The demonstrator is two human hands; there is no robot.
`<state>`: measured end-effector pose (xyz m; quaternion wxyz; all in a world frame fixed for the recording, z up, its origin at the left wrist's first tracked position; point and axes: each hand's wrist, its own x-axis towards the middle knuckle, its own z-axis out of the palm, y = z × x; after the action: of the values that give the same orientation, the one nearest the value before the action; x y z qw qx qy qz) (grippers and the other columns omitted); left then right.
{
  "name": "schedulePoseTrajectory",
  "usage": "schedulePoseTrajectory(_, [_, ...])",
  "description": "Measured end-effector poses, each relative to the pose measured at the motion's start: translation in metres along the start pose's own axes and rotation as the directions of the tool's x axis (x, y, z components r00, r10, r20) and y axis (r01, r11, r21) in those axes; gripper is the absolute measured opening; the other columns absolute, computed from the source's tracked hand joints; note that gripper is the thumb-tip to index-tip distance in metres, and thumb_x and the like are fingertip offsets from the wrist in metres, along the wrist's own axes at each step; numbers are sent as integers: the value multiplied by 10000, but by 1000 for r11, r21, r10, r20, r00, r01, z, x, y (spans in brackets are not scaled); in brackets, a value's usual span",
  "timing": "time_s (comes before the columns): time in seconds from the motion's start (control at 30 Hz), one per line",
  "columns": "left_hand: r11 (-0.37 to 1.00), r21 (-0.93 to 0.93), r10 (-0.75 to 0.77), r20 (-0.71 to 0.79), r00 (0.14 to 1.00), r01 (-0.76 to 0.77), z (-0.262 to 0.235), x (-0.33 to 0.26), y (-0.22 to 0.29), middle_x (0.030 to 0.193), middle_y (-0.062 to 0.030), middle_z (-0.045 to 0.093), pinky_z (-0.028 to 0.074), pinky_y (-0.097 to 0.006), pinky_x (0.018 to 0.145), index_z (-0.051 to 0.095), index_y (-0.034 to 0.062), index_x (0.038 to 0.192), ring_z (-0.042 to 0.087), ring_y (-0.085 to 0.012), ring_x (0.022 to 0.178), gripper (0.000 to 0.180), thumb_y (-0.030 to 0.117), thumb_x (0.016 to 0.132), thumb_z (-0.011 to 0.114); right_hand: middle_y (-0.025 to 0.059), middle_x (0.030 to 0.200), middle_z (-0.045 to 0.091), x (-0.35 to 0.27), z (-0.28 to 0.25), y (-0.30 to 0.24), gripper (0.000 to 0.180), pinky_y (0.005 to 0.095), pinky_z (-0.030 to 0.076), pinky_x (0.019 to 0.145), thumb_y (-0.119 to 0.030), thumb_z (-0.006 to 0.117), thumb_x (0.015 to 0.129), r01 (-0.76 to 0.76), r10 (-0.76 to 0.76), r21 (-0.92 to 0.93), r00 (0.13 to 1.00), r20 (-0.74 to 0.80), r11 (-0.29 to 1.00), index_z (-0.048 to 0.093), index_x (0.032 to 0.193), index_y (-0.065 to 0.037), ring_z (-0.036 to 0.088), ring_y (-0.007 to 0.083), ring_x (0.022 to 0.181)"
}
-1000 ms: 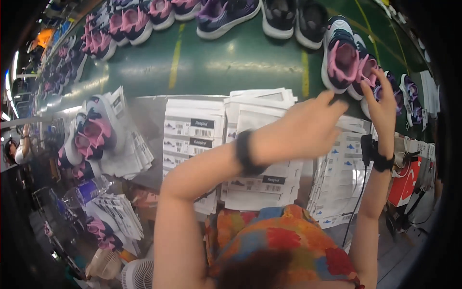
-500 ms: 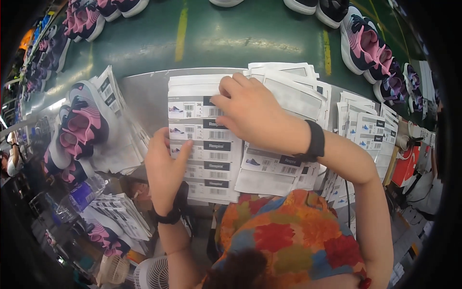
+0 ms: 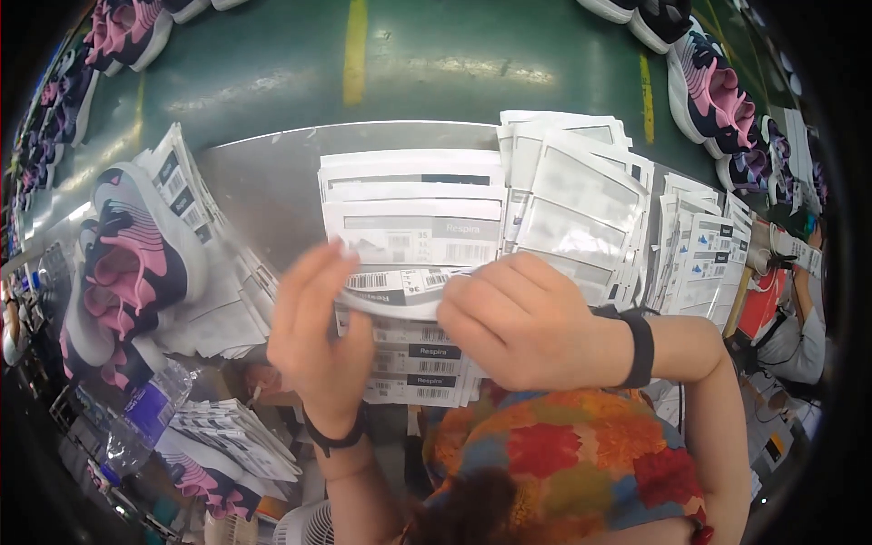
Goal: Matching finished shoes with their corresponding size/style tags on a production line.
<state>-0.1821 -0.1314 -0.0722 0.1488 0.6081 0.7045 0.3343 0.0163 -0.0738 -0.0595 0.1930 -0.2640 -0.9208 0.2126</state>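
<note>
A curled white label [image 3: 400, 283] with barcodes and a dark band lies across a stack of label sheets [image 3: 413, 213], its print turned upside down to me. My right hand [image 3: 527, 318] grips the label's right end with curled fingers. Around the other end, my left hand [image 3: 318, 327] has its thumb and fingers apart, with no clear pinch on the label. Below the curl, more printed labels [image 3: 427, 368] show between my hands. Backing with pale rectangular outlines is exposed above it.
More label sheets [image 3: 581, 218] overlap to the right, beside further stacks [image 3: 695, 254]. Pink and navy sneakers [image 3: 136, 263] stand at left near a plastic bottle [image 3: 159, 400]. A green conveyor [image 3: 272, 54] carrying shoes runs beyond the metal table edge [image 3: 263, 150].
My right hand has come down from the top of the stack, and a label now curls over with it. My left hand stays at the stack's left side, its fingers slightly raised.
</note>
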Motion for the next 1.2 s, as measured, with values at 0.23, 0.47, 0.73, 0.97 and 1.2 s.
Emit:
schedulePoseTrajectory(0.23, [993,-72,95,17,995,-94,-13,-22,-10,930,-164,671,580,-396,800,692,-9,849,684,-371,1007,272,-167,634,638,143,859,582,23,-17,42,181,406,512,662,-157,685,822,-336,297,284,939,173,898,593,920,-37,613,323,786])
schedulePoseTrajectory(0.47, [944,42,322,77,944,-326,-14,-9,-9,855,-133,682,593,-382,680,615,-30,760,709,-351,886,131,-115,670,659,123,853,539,35,4,44,232,394,505,708,-73,716,721,-280,311,-138,886,344,950,539,852,-1,584,322,874])
schedulePoseTrajectory(0.73, [952,-38,306,209,929,-305,-18,-6,-15,814,-131,682,561,-368,654,509,-22,736,692,-336,774,246,-157,542,578,130,785,637,81,-23,86,148,471,485,641,-6,600,726,-286,291,77,955,-62,955,617,866,-51,618,357,803])
schedulePoseTrajectory(0.97, [986,-38,169,242,955,-164,-21,9,-28,912,-146,692,531,-362,761,591,-18,841,670,-321,891,184,-117,693,632,51,923,575,114,-58,133,203,333,478,869,18,487,835,30,320,750,893,-317,661,504,1017,-70,560,172,890])
schedulePoseTrajectory(1.2, [961,-274,57,57,997,-39,-67,64,20,1203,-177,644,479,-397,936,640,-41,1102,612,-318,1118,324,207,893,657,-19,1009,581,117,-105,204,90,417,380,1015,-233,584,948,646,-298,662,593,-748,-379,585,868,-192,500,192,1150])
